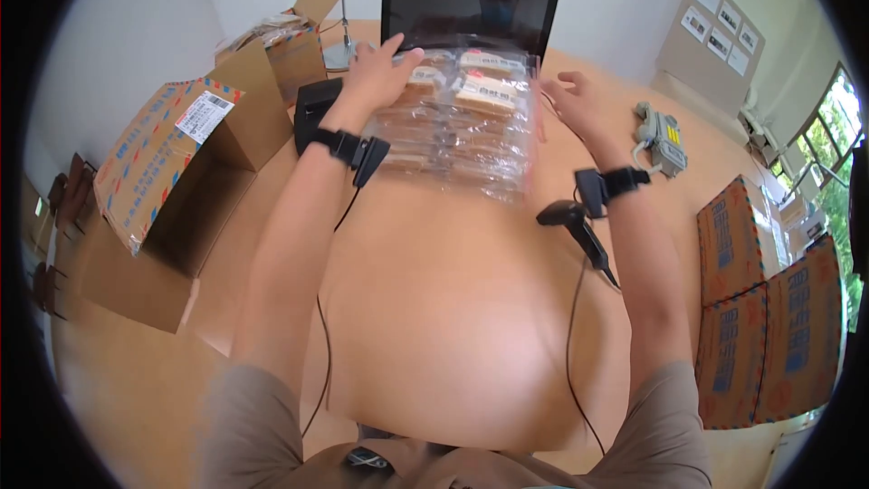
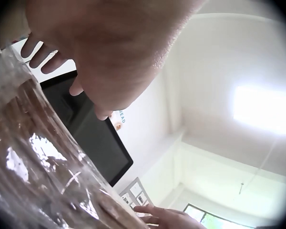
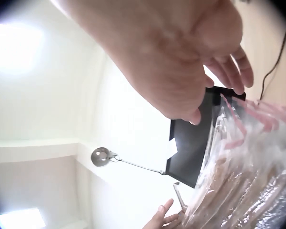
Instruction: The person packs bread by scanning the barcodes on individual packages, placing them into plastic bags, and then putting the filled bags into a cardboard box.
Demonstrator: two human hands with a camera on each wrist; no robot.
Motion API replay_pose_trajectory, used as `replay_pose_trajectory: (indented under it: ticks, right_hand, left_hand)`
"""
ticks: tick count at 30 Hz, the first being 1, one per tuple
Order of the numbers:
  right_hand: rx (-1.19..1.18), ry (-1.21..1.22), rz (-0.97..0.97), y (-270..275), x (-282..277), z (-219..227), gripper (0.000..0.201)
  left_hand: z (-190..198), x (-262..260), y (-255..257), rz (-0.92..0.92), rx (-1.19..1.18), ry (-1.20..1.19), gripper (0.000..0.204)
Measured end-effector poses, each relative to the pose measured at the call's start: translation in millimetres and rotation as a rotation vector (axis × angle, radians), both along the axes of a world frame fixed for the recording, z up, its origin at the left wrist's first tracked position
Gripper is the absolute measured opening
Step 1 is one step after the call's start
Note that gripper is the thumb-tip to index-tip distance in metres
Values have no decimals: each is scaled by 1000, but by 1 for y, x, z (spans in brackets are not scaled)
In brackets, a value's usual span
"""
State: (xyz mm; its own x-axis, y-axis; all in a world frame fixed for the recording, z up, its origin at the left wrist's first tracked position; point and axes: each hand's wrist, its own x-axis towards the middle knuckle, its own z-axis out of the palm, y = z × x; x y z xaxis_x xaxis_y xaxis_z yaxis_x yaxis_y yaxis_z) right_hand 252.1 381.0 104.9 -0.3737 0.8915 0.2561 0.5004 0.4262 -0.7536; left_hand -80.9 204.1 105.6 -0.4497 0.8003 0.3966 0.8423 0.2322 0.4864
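A stack of clear plastic packages [image 1: 489, 127] with brown contents and pale printed labels stands on the table in front of the monitor. My left hand [image 1: 378, 77] is at the stack's upper left side, fingers spread and loosely bent. On the other side my right hand [image 1: 579, 101] hovers just off the right edge, its fingers relaxed. In the left wrist view, the left palm [image 2: 114, 52] hangs above the shiny wrapping [image 2: 43, 152], with nothing in it. From the right wrist, the empty right palm [image 3: 171, 67] appears beside pink-edged bags [image 3: 252, 171].
An open cardboard box [image 1: 231, 208] lies at left, with another box [image 1: 294, 63] behind it. A black monitor [image 1: 471, 9] stands at the back. A barcode scanner [image 1: 575, 226] with a cable lies near the right forearm. Beyond are a telephone [image 1: 665, 140] and stacked cartons [image 1: 760, 326].
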Motion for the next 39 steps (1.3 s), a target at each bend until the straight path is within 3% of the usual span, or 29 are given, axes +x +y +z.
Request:
replay_pose_trajectory:
  ticks: [2,4,8,10,11,13,14,19,22,24,26,30,33,39]
  right_hand:
    - [-10,-71,62,-45,49,10,80]
    - [2,-294,93,-84,101,5,83]
    - [45,-444,-10,-137,151,-48,79]
    - [-63,-531,77,-154,158,-63,61]
    - [-66,-534,67,-153,160,-80,61]
    - [175,-347,121,-146,164,-112,40]
    - [133,-314,122,-154,166,-102,32]
    - [199,-415,-62,-130,216,-107,35]
    - [191,-325,-214,-103,263,-116,40]
    - [122,-432,-342,-89,287,-113,41]
    - [150,-429,-357,-78,300,-117,43]
    - [206,-448,-353,-73,293,-129,39]
    - [190,-490,-375,-76,290,-127,34]
    - [166,-496,-414,-77,285,-124,39]
  left_hand:
    - [8,41,-41,24,110,50,71]
    - [-5,56,-70,-86,232,166,67]
    - [-41,64,-101,-60,80,21,70]
    - [-60,64,-105,76,79,97,74]
    - [-64,64,-107,66,79,93,74]
    - [-70,59,-108,124,152,116,78]
    - [-72,51,-104,105,196,150,82]
    - [-70,45,-104,66,228,-4,86]
    - [-79,35,-98,70,208,-41,88]
    - [-87,31,-93,54,213,-60,90]
    - [-92,25,-91,69,180,47,100]
    - [-97,27,-94,123,198,15,111]
    - [-95,29,-96,127,172,-134,114]
    - [-130,18,-80,-95,266,-518,112]
